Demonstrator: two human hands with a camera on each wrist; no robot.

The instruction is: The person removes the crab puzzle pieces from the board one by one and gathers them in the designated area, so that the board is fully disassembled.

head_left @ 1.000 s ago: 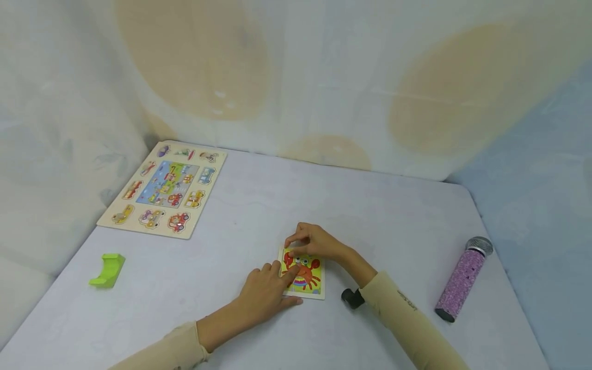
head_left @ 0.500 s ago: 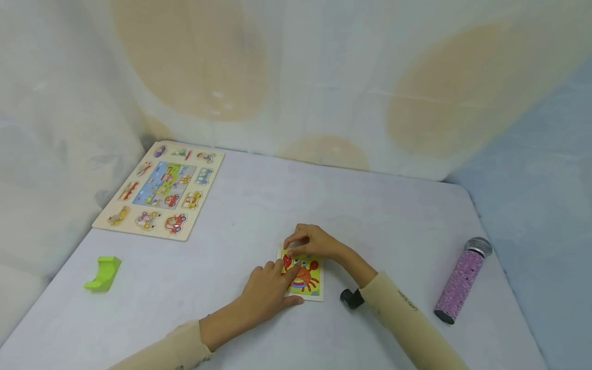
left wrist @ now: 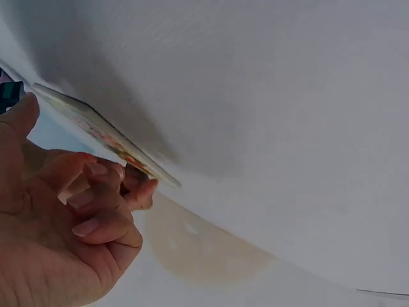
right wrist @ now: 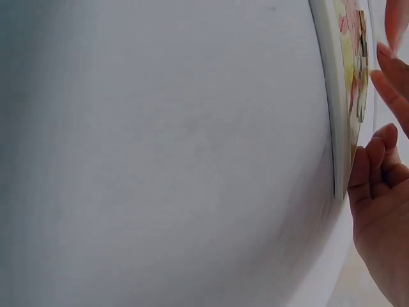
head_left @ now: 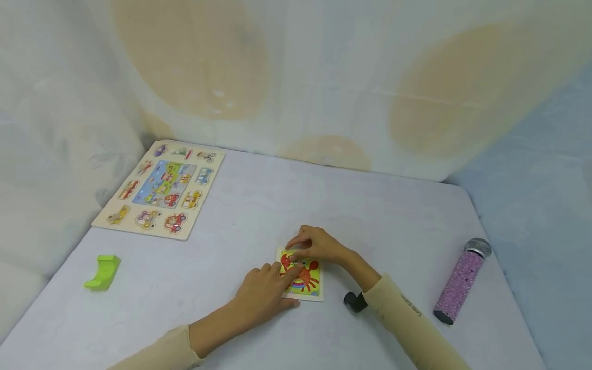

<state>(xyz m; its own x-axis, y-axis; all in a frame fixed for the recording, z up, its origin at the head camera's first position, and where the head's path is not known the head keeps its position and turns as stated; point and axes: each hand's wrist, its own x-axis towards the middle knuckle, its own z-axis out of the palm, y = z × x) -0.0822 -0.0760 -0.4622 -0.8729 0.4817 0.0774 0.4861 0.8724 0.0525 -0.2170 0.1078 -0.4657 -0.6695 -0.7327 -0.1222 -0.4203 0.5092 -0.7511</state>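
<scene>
A small crab puzzle in a pale wooden frame lies at the middle of the table. My left hand reaches in from its left, the index finger extended across the crab picture and the thumb by the near left corner. From the far right, my right hand bends over the top of the puzzle, its index finger at the far edge and its thumb on the picture. In the right wrist view a piece stands slightly proud of the puzzle's face. Part of the crab is hidden under the fingers.
A large wooden vehicle puzzle board lies at the back left, with a green curved block nearer. Beside the right sleeve sits a small black object, partly covered. A glittery pink microphone lies at the right. Fabric walls bound the table.
The right thumb has shifted slightly right and nearer over the crab's face. My left hand has drawn back a touch to the left. The puzzle stays in place.
</scene>
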